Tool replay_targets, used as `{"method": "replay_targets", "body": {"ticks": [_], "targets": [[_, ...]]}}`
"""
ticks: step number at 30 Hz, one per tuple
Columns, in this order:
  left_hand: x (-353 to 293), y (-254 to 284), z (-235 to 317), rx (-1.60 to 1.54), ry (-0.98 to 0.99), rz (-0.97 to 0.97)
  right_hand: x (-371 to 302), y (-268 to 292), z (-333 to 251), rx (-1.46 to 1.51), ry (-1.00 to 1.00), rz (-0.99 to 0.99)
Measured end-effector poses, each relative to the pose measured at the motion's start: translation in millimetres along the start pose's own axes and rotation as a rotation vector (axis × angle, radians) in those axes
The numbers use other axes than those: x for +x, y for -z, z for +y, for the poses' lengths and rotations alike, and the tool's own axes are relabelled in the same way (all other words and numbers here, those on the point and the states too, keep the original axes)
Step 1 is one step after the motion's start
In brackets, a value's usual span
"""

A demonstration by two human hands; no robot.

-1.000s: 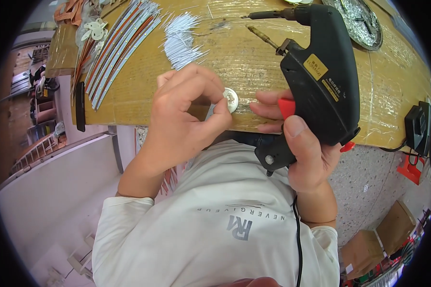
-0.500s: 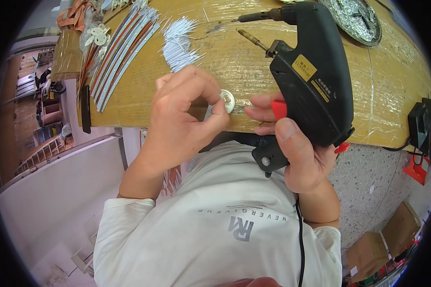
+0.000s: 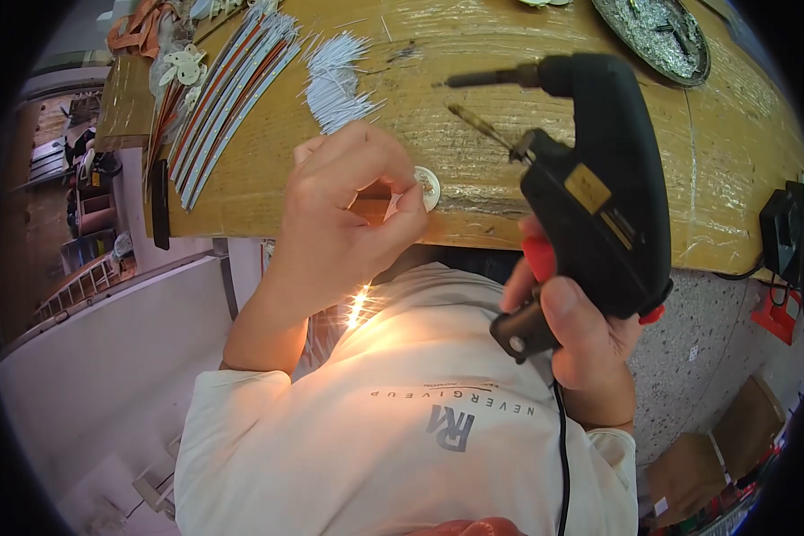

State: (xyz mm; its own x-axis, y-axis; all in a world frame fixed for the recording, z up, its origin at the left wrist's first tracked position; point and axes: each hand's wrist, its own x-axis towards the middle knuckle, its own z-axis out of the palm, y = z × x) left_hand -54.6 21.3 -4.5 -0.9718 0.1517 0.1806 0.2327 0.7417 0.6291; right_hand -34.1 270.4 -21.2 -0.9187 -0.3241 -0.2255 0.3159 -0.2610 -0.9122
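Head view: the left hand [image 3: 344, 205] is narrowed to a pinch, thumb and forefinger closed on the left rim of a round white disc [image 3: 430, 188], which sits by the table's near edge. The right hand [image 3: 585, 339] is wrapped around the handle of a black soldering gun [image 3: 598, 201], fingers by its red trigger [image 3: 538, 259]; its dark barrel [image 3: 491, 79] and brass feed tube [image 3: 478, 125] point left, beyond the disc and apart from it. A bright glowing strip [image 3: 357, 308] shows near the left wrist.

For good handling, the pinch should stay at the rim, leaving the disc's face open and the fingertips clear of heat. The gun looks bulky, so a settled right wrist and a slack cord [image 3: 563, 456] would help steady the tip. Whether the tip is hot, I cannot tell.
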Motion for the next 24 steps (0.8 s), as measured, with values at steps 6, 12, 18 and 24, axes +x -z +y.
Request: {"method": "replay_targets", "body": {"ticks": [6, 12, 18, 24], "targets": [[-1, 0, -3, -0.044, -0.009, -0.010, -17, 19, 16, 0.034, -0.113, 0.035], [-2, -2, -3, -0.093, 0.024, -0.013, -21, 25, 23, 0.022, -0.161, 0.007], [-2, -1, -2, -0.087, 0.008, -0.018, -21, 31, 33, 0.014, -0.119, -0.061], [-3, -1, -2, -0.091, 0.017, -0.021, -20, 31, 37, 0.008, -0.077, -0.068]]}}
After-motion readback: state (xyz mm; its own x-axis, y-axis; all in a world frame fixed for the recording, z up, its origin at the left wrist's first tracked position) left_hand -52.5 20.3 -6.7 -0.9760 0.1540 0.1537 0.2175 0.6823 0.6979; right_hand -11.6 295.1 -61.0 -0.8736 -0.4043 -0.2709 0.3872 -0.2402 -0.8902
